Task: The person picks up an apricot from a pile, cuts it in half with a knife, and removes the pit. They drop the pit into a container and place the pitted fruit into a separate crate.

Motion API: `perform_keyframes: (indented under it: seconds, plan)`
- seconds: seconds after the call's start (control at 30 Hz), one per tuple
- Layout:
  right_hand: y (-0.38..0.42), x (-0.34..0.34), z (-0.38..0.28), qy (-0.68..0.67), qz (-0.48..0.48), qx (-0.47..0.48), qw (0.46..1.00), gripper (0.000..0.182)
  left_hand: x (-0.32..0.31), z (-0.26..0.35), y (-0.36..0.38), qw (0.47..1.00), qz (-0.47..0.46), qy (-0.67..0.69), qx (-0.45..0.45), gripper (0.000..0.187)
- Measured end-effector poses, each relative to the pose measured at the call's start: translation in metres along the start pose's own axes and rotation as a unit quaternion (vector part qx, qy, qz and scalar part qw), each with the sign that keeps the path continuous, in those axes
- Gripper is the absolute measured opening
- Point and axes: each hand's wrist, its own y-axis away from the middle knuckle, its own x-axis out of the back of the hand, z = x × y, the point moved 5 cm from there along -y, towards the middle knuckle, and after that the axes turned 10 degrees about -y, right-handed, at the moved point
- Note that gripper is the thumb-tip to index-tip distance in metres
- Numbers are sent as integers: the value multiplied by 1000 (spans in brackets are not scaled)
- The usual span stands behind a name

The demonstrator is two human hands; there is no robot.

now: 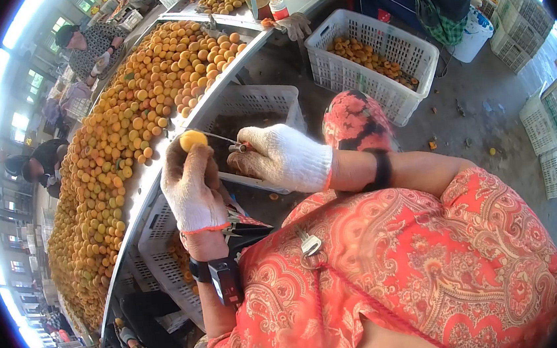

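Observation:
My left hand (192, 185), in a white knit glove stained brown, pinches a yellow-orange apricot (193, 139) at its fingertips. My right hand (283, 157), gloved the same way, is closed around the short handle of a thin metal tool (222, 138). Its slender shaft points left toward the apricot, with the tip close beside the fruit. Beyond my left hand, a large heap of apricots (124, 114) covers the metal-edged table. Under both hands stands a white plastic crate (252, 97) with dark contents.
Another white crate (373, 49) holds halved apricots on the floor ahead. A further crate (165, 243) is below the table edge at left. A bottle (255, 0), a red-and-white jar (278, 8) and a glove (294, 25) lie at the table corner. Several people work nearby.

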Motion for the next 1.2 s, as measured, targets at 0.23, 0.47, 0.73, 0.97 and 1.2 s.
perform_keyframes:
  seconds: [0.23,0.47,0.73,0.97,1.2]
  plan:
    - [0,-4,10,1,-3,48,999,29,-3,-13,0,996,-35,80,32,29]
    - [0,-4,12,27,-19,25,999,29,-8,-14,1,993,-52,98,40,27]
    - [1,-4,1,66,-18,26,997,30,-13,2,11,998,-50,34,28,27]
    - [2,-4,7,66,10,40,997,30,-21,4,15,999,-18,39,22,25]
    - [3,-2,4,56,29,48,997,33,-24,5,16,999,5,47,-9,25]
